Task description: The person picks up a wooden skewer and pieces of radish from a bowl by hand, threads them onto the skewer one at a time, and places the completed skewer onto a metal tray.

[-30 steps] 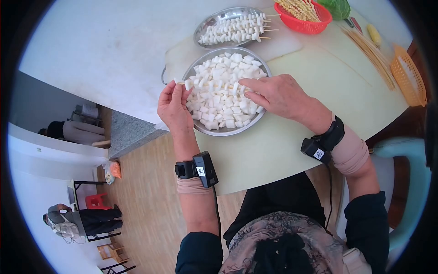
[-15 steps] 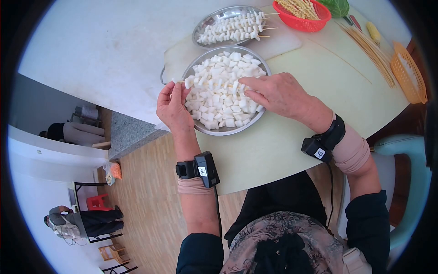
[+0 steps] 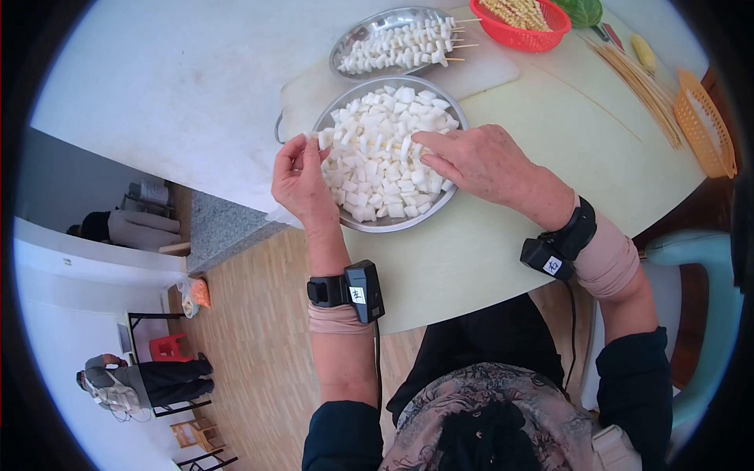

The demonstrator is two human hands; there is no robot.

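Note:
Over a metal bowl (image 3: 393,228) heaped with white cut chunks (image 3: 385,188), a thin wooden skewer (image 3: 377,145) lies sideways between my hands, with several chunks threaded on it. My right hand (image 3: 491,163) pinches the skewer at its right end, thumb and forefinger over the bowl's right side. At the other end, my left hand (image 3: 302,184) is closed at the bowl's left rim, fingertips pinching a white chunk (image 3: 316,136) at the skewer's tip. The exact kind of white food cannot be made out.
Behind the bowl, an oval metal dish (image 3: 345,71) of loaded skewers sits on a white cutting board (image 3: 495,74). A red basket (image 3: 526,41), bare skewers (image 3: 636,90), a corn cob (image 3: 643,53) and an orange basket (image 3: 703,125) stand right. Another person (image 3: 149,381) is at far left.
My left hand has shifted slightly right, bringing the end chunk along the skewer closer to the threaded ones. My right hand has stayed nearly still.

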